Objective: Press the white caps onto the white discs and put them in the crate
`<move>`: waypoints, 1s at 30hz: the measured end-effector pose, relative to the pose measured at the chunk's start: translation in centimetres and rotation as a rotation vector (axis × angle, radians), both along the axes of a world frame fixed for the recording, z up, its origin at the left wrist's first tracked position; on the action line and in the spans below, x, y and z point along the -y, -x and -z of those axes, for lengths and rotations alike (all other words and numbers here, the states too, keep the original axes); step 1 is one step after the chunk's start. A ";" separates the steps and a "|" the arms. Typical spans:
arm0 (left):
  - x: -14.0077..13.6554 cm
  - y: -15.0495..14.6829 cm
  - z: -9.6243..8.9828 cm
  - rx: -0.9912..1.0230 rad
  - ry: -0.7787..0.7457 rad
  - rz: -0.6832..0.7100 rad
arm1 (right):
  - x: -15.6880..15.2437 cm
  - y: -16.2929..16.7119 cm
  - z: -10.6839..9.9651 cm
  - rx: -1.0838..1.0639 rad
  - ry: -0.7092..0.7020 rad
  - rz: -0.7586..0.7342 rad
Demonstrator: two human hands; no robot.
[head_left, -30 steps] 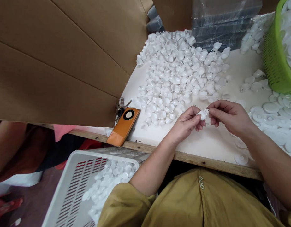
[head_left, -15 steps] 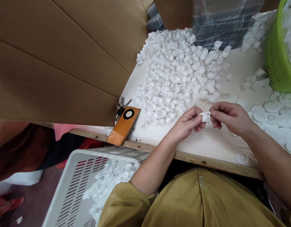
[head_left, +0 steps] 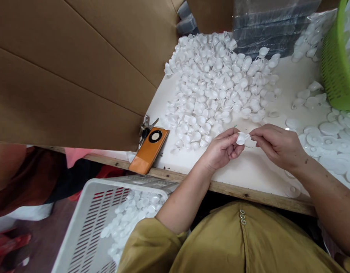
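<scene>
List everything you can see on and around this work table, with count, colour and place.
small white plastic cup: one, white, pinched between both hands
heap of small white plastic cups: many, white, table middle
flat white plastic discs: many, white, table right
green plastic basket: one, green, far right
orange phone: one, orange, table's near edge
metal keys: one bunch, silver, behind the phone
brown cardboard sheets: several, brown, left
white slotted plastic crate: one, white, below table, holding white pieces
left hand: holds cup
right hand: grips cup's edge

One head-worn view, close above the table (head_left: 257, 178) (forward and steeply down), hands centre-right.
</scene>
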State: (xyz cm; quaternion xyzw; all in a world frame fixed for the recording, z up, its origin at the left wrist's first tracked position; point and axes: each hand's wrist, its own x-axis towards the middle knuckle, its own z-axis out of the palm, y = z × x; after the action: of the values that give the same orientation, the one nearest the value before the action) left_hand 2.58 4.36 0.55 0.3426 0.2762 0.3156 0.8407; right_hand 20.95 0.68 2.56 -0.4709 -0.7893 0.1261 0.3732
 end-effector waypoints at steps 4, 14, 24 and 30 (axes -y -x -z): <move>-0.1 0.1 -0.2 -0.029 0.009 0.022 | 0.0 -0.1 -0.1 0.046 0.015 -0.036; -0.2 0.1 -0.4 0.044 0.045 0.070 | 0.0 0.2 -1.1 -0.138 0.285 0.014; -0.1 0.3 0.2 -0.242 -0.321 -0.059 | -0.2 0.0 0.0 -0.052 0.464 -0.124; 0.0 0.1 0.5 -0.294 -0.469 -0.148 | -0.2 -0.1 0.0 -0.187 0.351 0.052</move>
State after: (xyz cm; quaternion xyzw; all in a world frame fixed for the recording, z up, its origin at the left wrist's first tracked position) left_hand 2.50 4.32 0.03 0.5488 0.3388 0.3784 0.6640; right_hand 21.09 0.86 2.56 -0.5353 -0.7045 0.2955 0.3603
